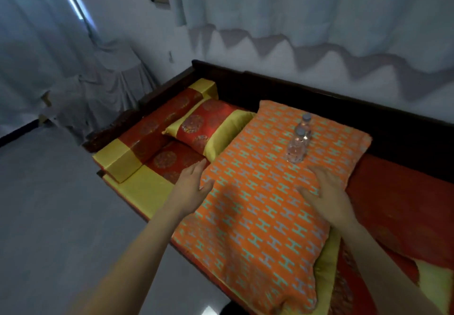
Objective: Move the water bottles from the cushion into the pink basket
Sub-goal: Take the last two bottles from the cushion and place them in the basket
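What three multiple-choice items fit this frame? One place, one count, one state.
1. Where do the bottles stand?
A. on the floor
B. on the orange cushion
C. in a basket
2. How many bottles are there?
A. one
B. two
C. four
3. The right hand is
A. gripping a bottle
B. making a fist
C. open, holding nothing
Key: 1 B, both stand upright on the cushion's far part; 2 B, two show, one behind the other; 3 C, its fingers are spread, short of the bottles.
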`<control>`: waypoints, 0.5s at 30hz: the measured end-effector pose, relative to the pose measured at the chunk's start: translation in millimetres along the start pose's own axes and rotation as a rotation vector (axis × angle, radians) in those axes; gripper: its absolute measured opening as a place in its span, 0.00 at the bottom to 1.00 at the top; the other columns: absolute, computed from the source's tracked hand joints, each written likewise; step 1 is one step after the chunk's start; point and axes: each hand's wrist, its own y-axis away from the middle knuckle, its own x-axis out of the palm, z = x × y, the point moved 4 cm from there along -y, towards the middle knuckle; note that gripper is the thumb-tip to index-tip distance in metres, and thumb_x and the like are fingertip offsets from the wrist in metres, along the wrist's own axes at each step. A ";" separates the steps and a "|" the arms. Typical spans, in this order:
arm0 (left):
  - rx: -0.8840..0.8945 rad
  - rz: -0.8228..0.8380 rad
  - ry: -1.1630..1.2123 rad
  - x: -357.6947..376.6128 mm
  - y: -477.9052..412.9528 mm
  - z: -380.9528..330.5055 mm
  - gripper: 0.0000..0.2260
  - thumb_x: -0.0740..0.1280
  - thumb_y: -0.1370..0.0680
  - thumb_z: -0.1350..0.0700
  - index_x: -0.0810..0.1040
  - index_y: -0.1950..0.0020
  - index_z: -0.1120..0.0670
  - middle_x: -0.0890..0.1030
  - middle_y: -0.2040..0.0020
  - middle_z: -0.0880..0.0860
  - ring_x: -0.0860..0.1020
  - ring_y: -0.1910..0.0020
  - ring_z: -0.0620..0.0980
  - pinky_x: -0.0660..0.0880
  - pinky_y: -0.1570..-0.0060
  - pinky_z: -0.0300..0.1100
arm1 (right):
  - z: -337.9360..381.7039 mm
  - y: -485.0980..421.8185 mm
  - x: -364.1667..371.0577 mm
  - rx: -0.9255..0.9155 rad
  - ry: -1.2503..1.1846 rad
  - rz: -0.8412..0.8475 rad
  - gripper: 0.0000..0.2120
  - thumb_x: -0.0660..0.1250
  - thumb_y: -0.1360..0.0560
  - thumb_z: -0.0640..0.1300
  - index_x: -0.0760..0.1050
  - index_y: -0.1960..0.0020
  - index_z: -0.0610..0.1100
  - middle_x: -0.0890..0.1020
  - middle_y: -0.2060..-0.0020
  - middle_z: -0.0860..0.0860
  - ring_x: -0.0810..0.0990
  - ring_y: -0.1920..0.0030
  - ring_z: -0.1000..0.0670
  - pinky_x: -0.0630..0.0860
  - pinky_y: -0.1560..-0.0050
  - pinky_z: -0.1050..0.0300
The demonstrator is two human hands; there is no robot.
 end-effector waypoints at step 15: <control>0.283 0.280 0.100 72.8 -219.8 -38.8 0.29 0.61 0.20 0.48 0.57 0.24 0.57 0.63 0.25 0.57 0.62 0.27 0.55 0.59 0.29 0.46 | -53.5 -118.8 22.6 0.378 -0.025 -0.072 0.31 0.75 0.30 0.47 0.69 0.31 0.40 0.72 0.33 0.39 0.67 0.32 0.37 0.63 0.32 0.44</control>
